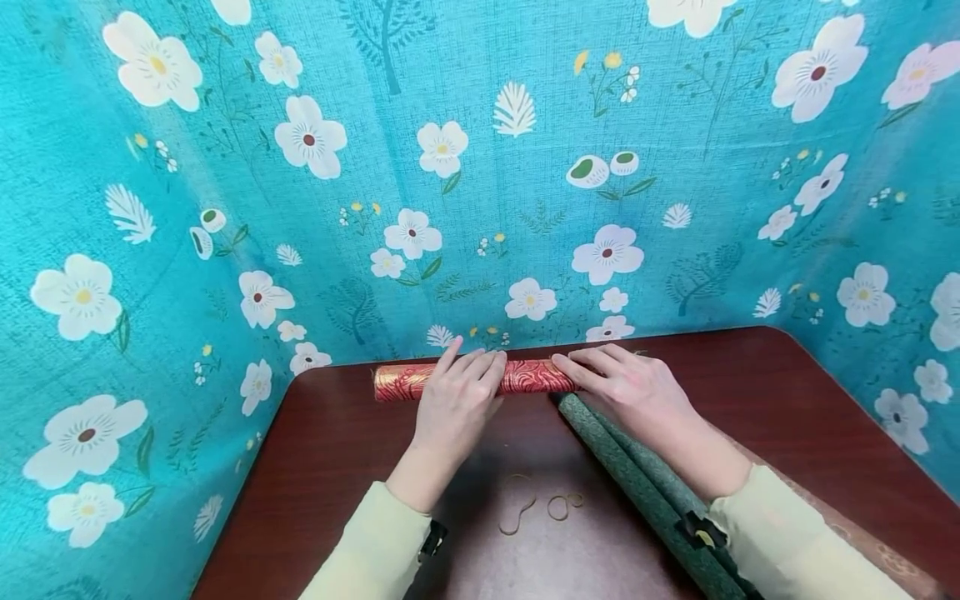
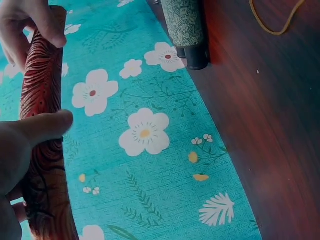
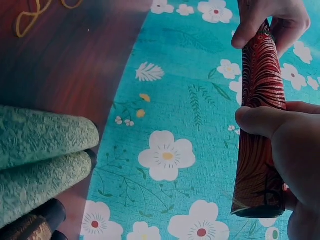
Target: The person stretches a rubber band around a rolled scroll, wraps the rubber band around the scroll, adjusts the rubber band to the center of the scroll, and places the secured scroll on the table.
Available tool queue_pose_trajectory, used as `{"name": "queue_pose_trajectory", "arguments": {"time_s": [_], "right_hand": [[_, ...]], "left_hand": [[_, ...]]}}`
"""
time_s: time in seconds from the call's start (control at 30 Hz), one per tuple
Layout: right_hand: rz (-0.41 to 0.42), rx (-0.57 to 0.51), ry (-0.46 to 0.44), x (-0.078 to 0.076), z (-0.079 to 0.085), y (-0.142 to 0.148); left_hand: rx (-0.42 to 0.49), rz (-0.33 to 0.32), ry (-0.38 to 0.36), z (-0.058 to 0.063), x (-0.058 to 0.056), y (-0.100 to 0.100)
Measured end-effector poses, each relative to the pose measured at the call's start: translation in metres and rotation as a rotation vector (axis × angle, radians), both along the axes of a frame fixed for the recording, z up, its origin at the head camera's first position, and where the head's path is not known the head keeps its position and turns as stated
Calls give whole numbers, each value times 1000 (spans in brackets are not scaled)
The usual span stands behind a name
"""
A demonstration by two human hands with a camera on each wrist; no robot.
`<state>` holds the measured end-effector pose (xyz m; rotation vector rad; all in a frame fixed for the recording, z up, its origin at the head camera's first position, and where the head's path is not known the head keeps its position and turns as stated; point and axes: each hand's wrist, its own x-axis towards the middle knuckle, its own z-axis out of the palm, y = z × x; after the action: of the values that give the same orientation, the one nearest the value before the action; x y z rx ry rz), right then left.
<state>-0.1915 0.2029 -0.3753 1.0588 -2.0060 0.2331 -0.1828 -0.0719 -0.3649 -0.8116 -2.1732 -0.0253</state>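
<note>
A red roll [image 1: 536, 376] with a gold swirling pattern is held level near the far edge of the table. My left hand [image 1: 461, 400] grips it left of its middle, fingers over the top. Toward its right end my right hand [image 1: 637, 383] has hold of it too. In the left wrist view, the left thumb [image 2: 47, 126] presses along the roll's near side. The right wrist view shows the right thumb [image 3: 257, 120] lying across the roll [image 3: 262, 75], whose dark end sticks out below the hand. Both palms are largely hidden.
A green patterned double roll [image 1: 622, 467] lies slantwise under my right forearm, beside a brown patterned roll [image 1: 862, 537]. Two thin yellowish rubber bands [image 1: 564, 505] lie on the dark red table [image 1: 330, 467]. Blue flowered cloth [image 1: 480, 200] hangs behind and at both sides.
</note>
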Motion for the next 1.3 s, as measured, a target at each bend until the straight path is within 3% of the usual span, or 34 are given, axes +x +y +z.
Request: {"name": "queue_pose_trajectory", "arguments": {"time_s": [0.13, 0.33, 0.67, 1.3], "right_hand": [[11, -4, -11, -1, -1, 2], [-1, 9, 9, -3, 2, 7], [26, -37, 118, -1, 7, 3], [12, -63, 150, 0, 9, -4]], "left_hand": [[-11, -24, -3, 0, -1, 1], [32, -6, -35, 2, 1, -10], [61, -9, -181, 8, 4, -9], [97, -64, -182, 14, 3, 7]]}}
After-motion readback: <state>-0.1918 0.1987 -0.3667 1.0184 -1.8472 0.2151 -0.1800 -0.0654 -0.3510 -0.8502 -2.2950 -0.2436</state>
